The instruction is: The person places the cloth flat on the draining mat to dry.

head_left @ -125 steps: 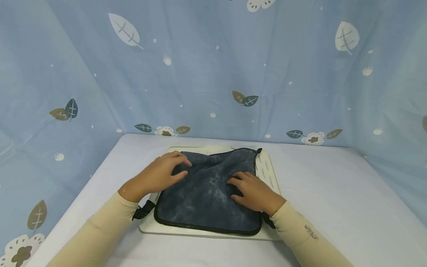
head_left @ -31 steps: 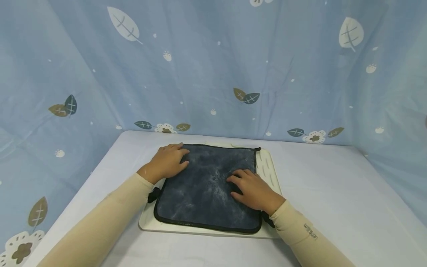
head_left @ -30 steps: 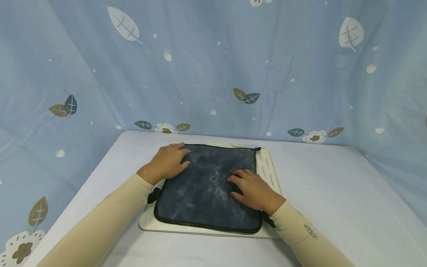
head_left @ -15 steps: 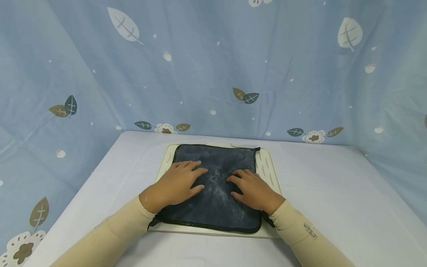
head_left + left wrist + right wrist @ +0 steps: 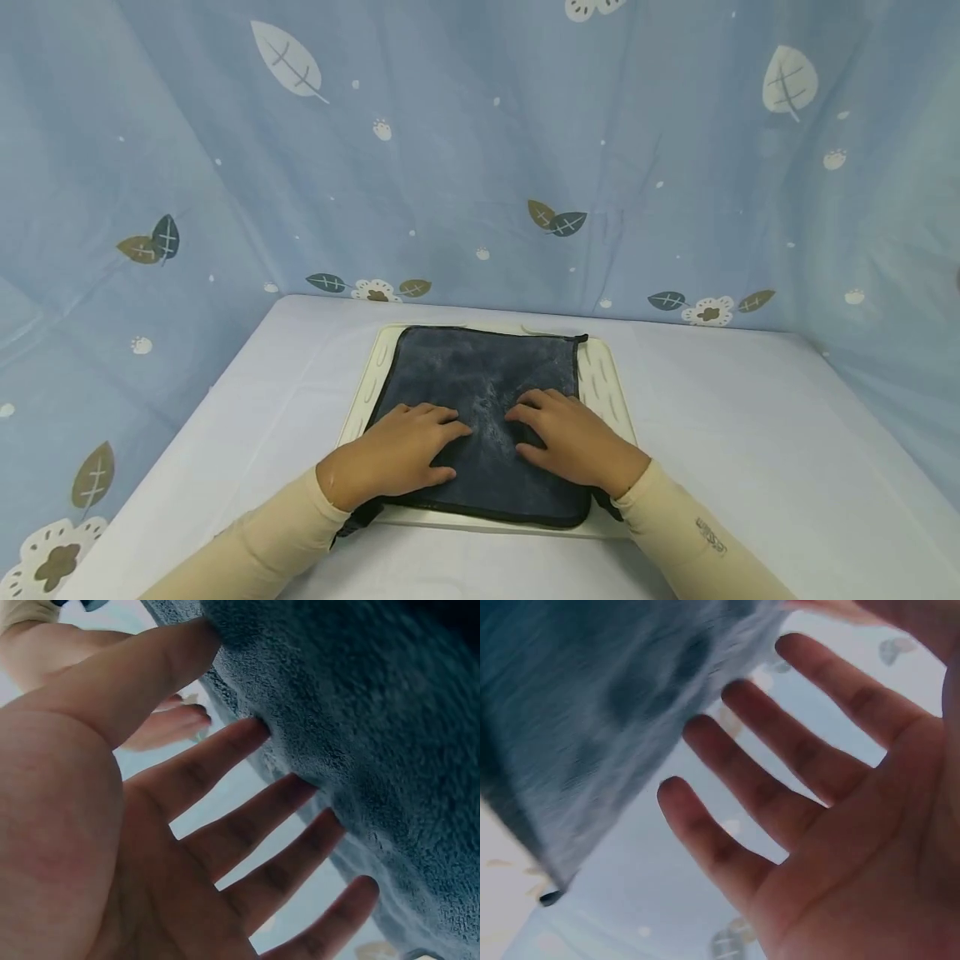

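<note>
A dark blue towel (image 5: 487, 358) with black edging lies spread flat over a cream ribbed tray (image 5: 604, 392). My left hand (image 5: 405, 448) is on the towel's near left part, fingers spread and fairly straight. In the left wrist view, the fingertips of that left hand (image 5: 161, 855) reach the towel's fuzzy surface (image 5: 360, 735). Over the right side of the cloth rests my right hand (image 5: 573, 437), its fingers loosely bent and pointing inward. The right wrist view shows the right hand (image 5: 847, 840) with fingers apart beside the towel (image 5: 607, 720). Neither hand grips anything.
The tray sits on a table with a white cover (image 5: 720, 433). Behind and at both sides hangs a blue curtain (image 5: 465, 183) with leaf and flower prints. A small black loop (image 5: 581, 338) sticks out at the towel's far right corner.
The far left part of the towel, wrinkled earlier, now lies smooth. My left hand has slid from the far left corner towards the near edge. The right hand has stayed nearly in place.
</note>
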The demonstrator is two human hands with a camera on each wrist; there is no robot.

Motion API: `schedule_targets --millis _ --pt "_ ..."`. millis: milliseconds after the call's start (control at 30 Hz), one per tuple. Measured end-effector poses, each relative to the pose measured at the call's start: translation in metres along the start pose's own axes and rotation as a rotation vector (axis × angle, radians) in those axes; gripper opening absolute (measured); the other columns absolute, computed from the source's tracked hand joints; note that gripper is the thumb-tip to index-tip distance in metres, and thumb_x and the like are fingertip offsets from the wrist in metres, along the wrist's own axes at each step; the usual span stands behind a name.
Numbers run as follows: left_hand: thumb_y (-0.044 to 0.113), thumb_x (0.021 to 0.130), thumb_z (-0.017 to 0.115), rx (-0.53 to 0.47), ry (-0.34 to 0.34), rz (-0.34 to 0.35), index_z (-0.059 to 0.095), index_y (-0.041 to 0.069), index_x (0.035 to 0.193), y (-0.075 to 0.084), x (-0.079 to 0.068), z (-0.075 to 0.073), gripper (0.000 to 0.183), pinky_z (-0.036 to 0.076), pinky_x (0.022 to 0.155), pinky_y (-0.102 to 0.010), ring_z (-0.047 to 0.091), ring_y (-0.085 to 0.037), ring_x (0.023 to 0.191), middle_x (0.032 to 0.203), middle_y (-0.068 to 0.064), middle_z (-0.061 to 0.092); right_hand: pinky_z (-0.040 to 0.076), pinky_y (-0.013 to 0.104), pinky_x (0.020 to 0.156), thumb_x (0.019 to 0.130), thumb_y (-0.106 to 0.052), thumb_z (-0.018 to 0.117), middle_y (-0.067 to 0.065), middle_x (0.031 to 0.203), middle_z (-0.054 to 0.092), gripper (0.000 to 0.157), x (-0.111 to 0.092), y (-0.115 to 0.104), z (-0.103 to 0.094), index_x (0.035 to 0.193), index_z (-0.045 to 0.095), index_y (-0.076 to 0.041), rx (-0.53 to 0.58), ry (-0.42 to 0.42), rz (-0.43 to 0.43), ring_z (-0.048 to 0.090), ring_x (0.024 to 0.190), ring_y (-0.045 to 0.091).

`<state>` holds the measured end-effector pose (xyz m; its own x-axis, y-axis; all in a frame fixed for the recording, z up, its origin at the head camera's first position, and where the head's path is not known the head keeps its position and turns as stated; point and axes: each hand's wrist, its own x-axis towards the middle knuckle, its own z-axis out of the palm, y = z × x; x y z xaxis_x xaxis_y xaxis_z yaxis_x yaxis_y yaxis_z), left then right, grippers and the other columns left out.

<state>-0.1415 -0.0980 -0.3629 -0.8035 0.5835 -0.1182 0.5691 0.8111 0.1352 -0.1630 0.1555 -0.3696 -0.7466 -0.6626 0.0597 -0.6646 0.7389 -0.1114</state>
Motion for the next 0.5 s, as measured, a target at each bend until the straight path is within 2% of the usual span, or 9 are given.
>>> schedule_targets --millis 200,367,500 --pt "0.043 0.088 0.075 -0.018 -0.003 0.014 0.06 0.024 0.139 -0.005 0.002 0.004 0.056 0.044 0.105 -0.056 0.05 -0.029 0.137 0.147 -0.006 0.054 0.054 0.041 0.089 0.09 -0.04 0.074 -0.001 0.118 0.065 0.038 -0.007 -0.022 -0.01 0.122 0.069 -0.021 0.013 -0.087 -0.109 0.064 0.107 0.018" --pt "0.041 0.087 0.077 -0.069 -0.006 0.017 0.061 0.022 0.137 -0.01 0.001 0.005 0.056 0.044 0.106 -0.057 0.049 -0.029 0.137 0.148 -0.006 0.053 0.055 0.033 0.081 0.087 -0.041 0.077 -0.006 0.105 0.066 0.028 -0.009 -0.034 -0.009 0.108 0.071 -0.024 0.024 -0.175 -0.131 0.063 0.093 0.011" --pt "0.039 0.086 0.079 -0.101 -0.011 0.009 0.062 0.022 0.136 -0.014 0.0 0.003 0.055 0.044 0.104 -0.056 0.05 -0.028 0.137 0.147 -0.005 0.053 0.052 0.028 0.073 0.082 -0.044 0.081 -0.009 0.096 0.063 0.027 -0.009 -0.036 -0.007 0.098 0.07 -0.026 0.024 -0.182 -0.14 0.055 0.083 0.007"
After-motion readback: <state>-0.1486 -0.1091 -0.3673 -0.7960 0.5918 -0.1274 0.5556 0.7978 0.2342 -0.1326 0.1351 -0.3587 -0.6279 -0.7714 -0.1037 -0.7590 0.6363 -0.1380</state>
